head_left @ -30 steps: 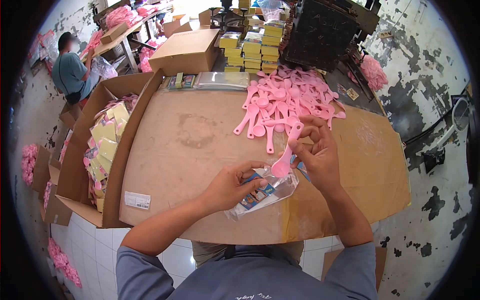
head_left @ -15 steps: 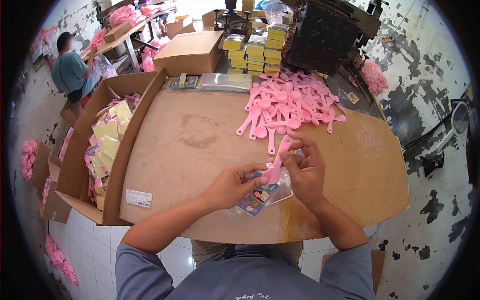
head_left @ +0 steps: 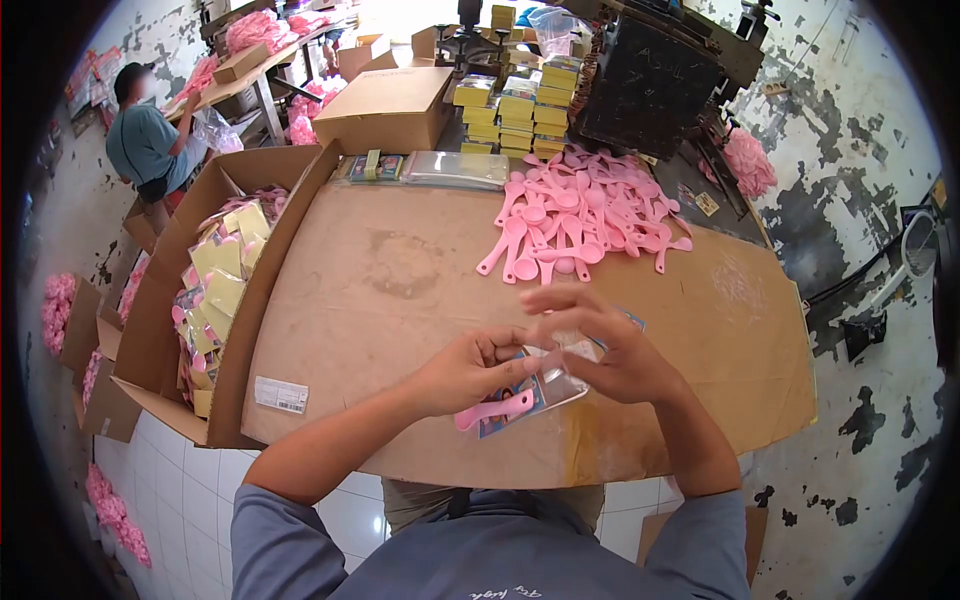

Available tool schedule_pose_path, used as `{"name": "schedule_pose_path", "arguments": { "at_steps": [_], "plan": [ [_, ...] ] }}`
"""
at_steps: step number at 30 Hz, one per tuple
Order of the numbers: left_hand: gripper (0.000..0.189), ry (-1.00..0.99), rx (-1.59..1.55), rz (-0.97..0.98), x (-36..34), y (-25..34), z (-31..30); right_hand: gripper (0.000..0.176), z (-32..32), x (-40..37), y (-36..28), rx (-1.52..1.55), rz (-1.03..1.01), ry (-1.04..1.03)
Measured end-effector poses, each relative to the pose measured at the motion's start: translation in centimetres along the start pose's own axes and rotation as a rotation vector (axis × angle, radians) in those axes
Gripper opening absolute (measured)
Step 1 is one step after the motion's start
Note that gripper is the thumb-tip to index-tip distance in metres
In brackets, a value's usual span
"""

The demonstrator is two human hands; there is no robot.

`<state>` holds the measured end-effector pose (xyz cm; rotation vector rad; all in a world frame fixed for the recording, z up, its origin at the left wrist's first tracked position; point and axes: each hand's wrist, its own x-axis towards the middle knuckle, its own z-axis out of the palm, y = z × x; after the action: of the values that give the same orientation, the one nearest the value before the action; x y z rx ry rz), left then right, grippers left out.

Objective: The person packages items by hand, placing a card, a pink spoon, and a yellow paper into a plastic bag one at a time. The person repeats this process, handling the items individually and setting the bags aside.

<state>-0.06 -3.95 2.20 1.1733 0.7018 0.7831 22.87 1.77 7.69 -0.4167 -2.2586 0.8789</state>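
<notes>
My left hand (head_left: 470, 372) is closed on the clear bag (head_left: 566, 386), its thumb and fingers pinching the bag's upper part. Below its fingertips a pink spoon (head_left: 497, 410) lies slantwise with a blue printed card (head_left: 486, 430) behind it. Just right of the bag, my right hand (head_left: 610, 345) is raised and blurred, its fingers apart. A bit of another blue card (head_left: 634, 320) shows behind the right hand's fingers. Whether the spoon is inside the bag cannot be made out.
Pink spoons (head_left: 590, 215) are heaped at the table's back right. Yellow card stacks (head_left: 516, 110) stand behind them. At left, a long carton (head_left: 262, 290) holds packed cards and spoons. A person (head_left: 145, 140) sits far left. A black machine (head_left: 650, 80) stands behind.
The pink spoon has left my right hand and now lies lower left, over the card. My right hand has opened and shifted slightly; my left hand stays closed near the same place.
</notes>
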Motion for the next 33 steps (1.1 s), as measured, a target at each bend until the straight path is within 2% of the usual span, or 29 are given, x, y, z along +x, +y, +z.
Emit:
{"name": "schedule_pose_path", "arguments": {
  "at_steps": [2, 3, 5, 6, 8, 11, 12, 14, 15, 18, 20, 23, 26, 29, 33],
  "plan": [
    [0.042, -0.05, -0.048, 0.036, 0.1, -0.6, -0.4, 0.018, -0.5, 0.4, -1.4, 0.039, -0.001, -0.115],
    [0.044, -0.073, -0.074, 0.055, 0.1, -0.9, -0.5, 0.019, -1.0, 0.7, -1.9, 0.048, -0.025, -0.103],
    [0.046, 0.044, -0.01, 0.248, 0.4, -1.0, 0.0, 0.021, -2.2, 1.2, -2.9, 0.069, -0.074, -0.079],
    [0.047, 0.103, 0.023, 0.344, 0.4, -1.0, 0.2, 0.02, -2.3, 1.6, -3.9, -0.046, -0.106, -0.04],
    [0.049, 0.101, 0.175, 0.43, 0.0, -0.5, -0.2, 0.018, -2.4, 2.1, -5.4, -0.275, -0.166, 0.037],
    [0.053, 0.118, 0.489, 0.552, -0.8, 0.3, 0.2, 0.017, -2.0, 1.4, -5.4, -0.492, 0.012, -0.065],
    [0.054, 0.127, 0.604, 0.594, -1.0, 0.5, 0.5, 0.018, -1.8, 1.3, -5.3, -0.436, 0.031, -0.003],
    [0.05, 0.188, 0.599, 0.53, -1.1, 1.0, 1.3, 0.02, -1.1, 1.4, -5.2, -0.318, 0.067, 0.111],
    [0.048, 0.221, 0.598, 0.495, -1.2, 1.1, 1.6, 0.021, -1.0, 1.4, -5.2, -0.314, 0.074, 0.117],
    [0.042, 0.259, 0.536, 0.581, -0.7, 0.7, 1.5, 0.024, -1.0, 1.5, -5.2, -0.288, 0.107, 0.111],
    [0.038, 0.269, 0.512, 0.483, -1.0, 0.8, 1.3, 0.024, -1.1, 1.4, -5.4, -0.252, 0.154, 0.063],
    [0.034, 0.285, 0.344, 0.441, -0.6, 0.1, 1.3, 0.024, -0.8, 1.2, -4.1, -0.207, 0.162, 0.166],
    [0.034, 0.28, 0.227, 0.386, -0.7, 0.5, 1.4, 0.025, -0.5, 1.2, -2.9, -0.36, 0.045, 0.415],
    [0.036, 0.284, 0.223, 0.343, -0.7, 0.7, 1.4, 0.026, -0.3, 0.8, -2.6, -0.713, -0.234, 0.332],
    [0.039, 0.324, 0.403, 0.336, -0.9, 0.4, 1.4, 0.025, 1.6, 1.0, -2.9, -0.923, -0.215, 0.196]
  ]
}}
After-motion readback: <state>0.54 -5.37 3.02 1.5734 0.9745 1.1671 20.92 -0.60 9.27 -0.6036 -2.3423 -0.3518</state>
